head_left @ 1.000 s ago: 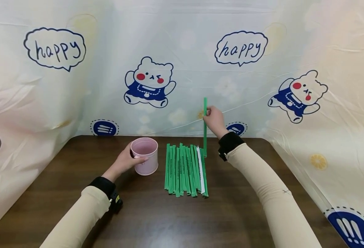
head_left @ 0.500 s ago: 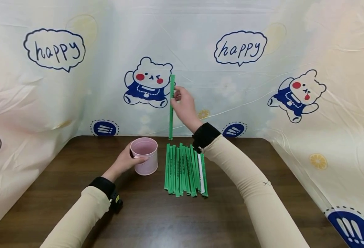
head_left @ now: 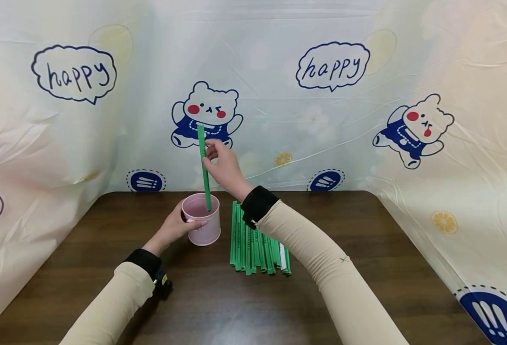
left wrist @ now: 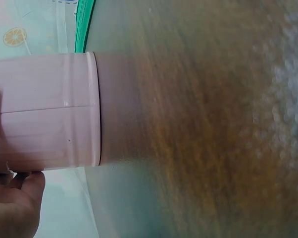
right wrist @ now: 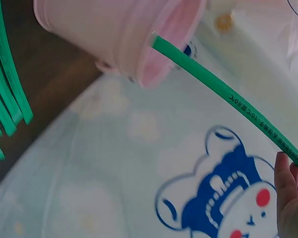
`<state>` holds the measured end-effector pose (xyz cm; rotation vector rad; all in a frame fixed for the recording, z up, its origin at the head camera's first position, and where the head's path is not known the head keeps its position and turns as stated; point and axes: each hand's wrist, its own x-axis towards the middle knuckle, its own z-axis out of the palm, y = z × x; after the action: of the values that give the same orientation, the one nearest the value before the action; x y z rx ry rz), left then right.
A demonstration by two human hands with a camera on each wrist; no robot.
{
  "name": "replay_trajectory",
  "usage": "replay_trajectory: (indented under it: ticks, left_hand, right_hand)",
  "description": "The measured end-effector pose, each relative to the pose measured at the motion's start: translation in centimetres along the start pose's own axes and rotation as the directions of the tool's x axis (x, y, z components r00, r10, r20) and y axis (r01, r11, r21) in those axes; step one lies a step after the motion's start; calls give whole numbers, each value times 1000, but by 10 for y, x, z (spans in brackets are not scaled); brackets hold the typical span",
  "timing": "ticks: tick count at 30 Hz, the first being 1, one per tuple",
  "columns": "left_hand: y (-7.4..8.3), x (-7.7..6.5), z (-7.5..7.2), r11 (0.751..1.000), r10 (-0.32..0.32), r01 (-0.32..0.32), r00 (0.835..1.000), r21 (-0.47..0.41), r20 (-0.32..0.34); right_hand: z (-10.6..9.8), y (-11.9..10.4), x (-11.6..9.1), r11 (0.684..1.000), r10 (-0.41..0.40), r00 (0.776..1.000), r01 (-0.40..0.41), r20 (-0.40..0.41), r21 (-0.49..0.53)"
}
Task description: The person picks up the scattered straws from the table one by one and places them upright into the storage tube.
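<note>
The green stick (head_left: 206, 184) has moved to the top of the pink cup (head_left: 205, 234), so they seem lined up. The right hand (head_left: 225, 166) pinches it; the left hand (head_left: 174, 226) holds the cup.

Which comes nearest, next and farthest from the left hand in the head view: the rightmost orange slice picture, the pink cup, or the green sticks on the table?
1. Pink cup: gripped by the left hand.
2. Green sticks on the table: right of the cup.
3. Rightmost orange slice picture: on the backdrop, far right.
</note>
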<state>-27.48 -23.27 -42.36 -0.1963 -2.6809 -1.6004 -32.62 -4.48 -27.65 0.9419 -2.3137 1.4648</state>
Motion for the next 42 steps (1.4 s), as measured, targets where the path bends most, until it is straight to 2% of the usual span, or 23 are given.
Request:
replay_trajectory:
  ticks: [6, 11, 16, 27, 34, 42]
  left_hand:
    - [0, 1, 1, 1000, -7, 7, 1000, -1, 6]
    - [-2, 2, 2, 1000, -18, 18, 1000, 0, 5]
    - [-1, 3, 4, 1000, -5, 5, 1000, -7, 3]
    - [-3, 0, 4, 1000, 14, -14, 1000, -6, -25]
    - [-1, -1, 3, 1000, 5, -5, 1000, 6, -19]
    - [-2, -1, 5, 1000, 9, -9, 1000, -15, -14]
  right_hand:
    - [18, 21, -18, 995, 96, 995, -97, 17, 38]
    - [27, 40, -29, 974, 208, 978, -209, 24, 86]
    - [31, 53, -35, 961, 263, 965, -264, 26, 87]
    - [38, 62, -41, 949, 304, 951, -307, 50, 67]
    - [35, 61, -43, 949, 310, 949, -313, 51, 47]
    - [26, 71, -47, 948, 309, 948, -313, 71, 53]
